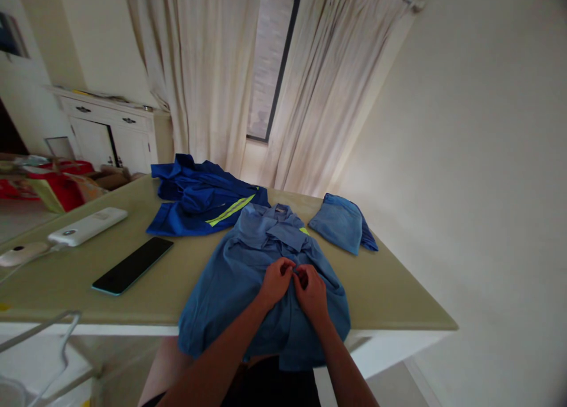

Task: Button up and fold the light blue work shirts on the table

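A blue-grey collared work shirt lies spread before me, its collar pointing away and its hem hanging over the table's front edge. Both hands meet on its front placket, below the collar. My left hand pinches the placket cloth with bent fingers. Close beside it, my right hand pinches the same strip, thumb and fingertips together. Any button between the fingertips is too small to make out. Behind the shirt lies a crumpled bright blue garment with a yellow-green reflective stripe.
A folded blue garment lies at the table's right. On the left are a black-screened phone, a white power bank and a small white device with a cable. The table ends near a wall; curtains hang behind.
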A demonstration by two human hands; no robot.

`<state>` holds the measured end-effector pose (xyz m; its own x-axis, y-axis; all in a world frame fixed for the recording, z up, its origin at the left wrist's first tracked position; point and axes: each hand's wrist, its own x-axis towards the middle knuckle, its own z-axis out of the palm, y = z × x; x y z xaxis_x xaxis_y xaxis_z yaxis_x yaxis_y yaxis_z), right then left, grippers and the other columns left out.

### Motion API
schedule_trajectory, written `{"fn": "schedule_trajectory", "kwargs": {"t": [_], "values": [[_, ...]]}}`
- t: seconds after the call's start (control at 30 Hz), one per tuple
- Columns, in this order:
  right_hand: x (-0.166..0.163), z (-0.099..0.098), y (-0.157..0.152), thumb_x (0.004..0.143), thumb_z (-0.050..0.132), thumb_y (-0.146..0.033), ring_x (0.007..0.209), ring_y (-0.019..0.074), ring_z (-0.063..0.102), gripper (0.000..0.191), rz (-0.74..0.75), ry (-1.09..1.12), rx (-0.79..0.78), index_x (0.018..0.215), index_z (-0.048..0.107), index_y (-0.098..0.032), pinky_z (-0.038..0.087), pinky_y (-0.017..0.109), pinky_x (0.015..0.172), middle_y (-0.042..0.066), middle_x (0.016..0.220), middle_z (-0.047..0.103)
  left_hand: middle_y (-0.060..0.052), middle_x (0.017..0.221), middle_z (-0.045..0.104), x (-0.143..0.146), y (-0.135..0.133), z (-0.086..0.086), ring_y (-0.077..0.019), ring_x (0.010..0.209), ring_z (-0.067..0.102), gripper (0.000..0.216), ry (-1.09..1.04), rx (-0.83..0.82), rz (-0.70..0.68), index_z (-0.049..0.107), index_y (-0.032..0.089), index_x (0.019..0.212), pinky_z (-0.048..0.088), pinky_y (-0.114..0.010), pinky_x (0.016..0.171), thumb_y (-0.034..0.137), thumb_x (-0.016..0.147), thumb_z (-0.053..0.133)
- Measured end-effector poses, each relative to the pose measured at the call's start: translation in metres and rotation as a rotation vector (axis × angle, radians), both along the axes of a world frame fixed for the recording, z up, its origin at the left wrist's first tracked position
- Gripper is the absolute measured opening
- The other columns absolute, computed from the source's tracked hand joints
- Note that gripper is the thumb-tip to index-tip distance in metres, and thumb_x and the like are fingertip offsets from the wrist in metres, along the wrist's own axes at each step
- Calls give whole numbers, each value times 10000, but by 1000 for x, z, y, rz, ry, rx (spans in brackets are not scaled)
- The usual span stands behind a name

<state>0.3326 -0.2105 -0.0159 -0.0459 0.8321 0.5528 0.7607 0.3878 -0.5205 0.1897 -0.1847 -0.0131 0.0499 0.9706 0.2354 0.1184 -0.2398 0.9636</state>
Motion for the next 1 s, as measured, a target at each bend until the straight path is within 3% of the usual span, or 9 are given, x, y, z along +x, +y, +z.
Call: {"fn": "schedule_trajectory", "kwargs": {"t": [0.23, 0.4, 0.53, 0.77, 1.0], "values": [[4, 9, -1, 932, 588, -429, 681, 205, 636, 213, 57, 110, -111, 874, 621, -226, 491, 306, 648, 28, 765, 680, -27, 876, 755, 6, -7, 1, -185, 828, 703, 85, -45, -17, 4, 694, 201, 890, 529, -302, 787, 250, 888, 625], [4, 15, -3, 892, 636, -470, 591, 182, 580, 250, 54, 151, -174, 870, 616, -222, 467, 284, 557, -1, 685, 625, -31, 881, 756, 6, -10, 5, -184, 841, 705, 69, -111, -120, -12, 697, 198, 892, 523, -293, 795, 186, 876, 630], [5, 15, -6, 885, 646, -473, 596, 175, 574, 254, 25, 105, -175, 876, 596, -224, 470, 279, 561, -2, 703, 625, -40, 914, 754, 8, -17, 9, -188, 867, 704, 103, -119, -177, -4, 689, 200, 923, 511, -297, 813, 165, 905, 594], [8, 17, -8, 898, 604, -478, 599, 179, 587, 248, -1, 3, -186, 843, 592, -236, 497, 274, 560, -1, 690, 614, -76, 1001, 714, 16, -33, 11, -233, 963, 643, 260, -20, -141, -15, 676, 200, 988, 462, -362, 897, 161, 989, 418], [20, 13, -7, 862, 652, -528, 658, 217, 673, 295, -30, 41, -277, 910, 655, -236, 578, 296, 600, 40, 782, 706, -121, 1125, 670, 24, -43, 9, -255, 1033, 561, 315, 70, -137, -85, 662, 162, 1096, 411, -382, 985, 77, 909, 423]]}}
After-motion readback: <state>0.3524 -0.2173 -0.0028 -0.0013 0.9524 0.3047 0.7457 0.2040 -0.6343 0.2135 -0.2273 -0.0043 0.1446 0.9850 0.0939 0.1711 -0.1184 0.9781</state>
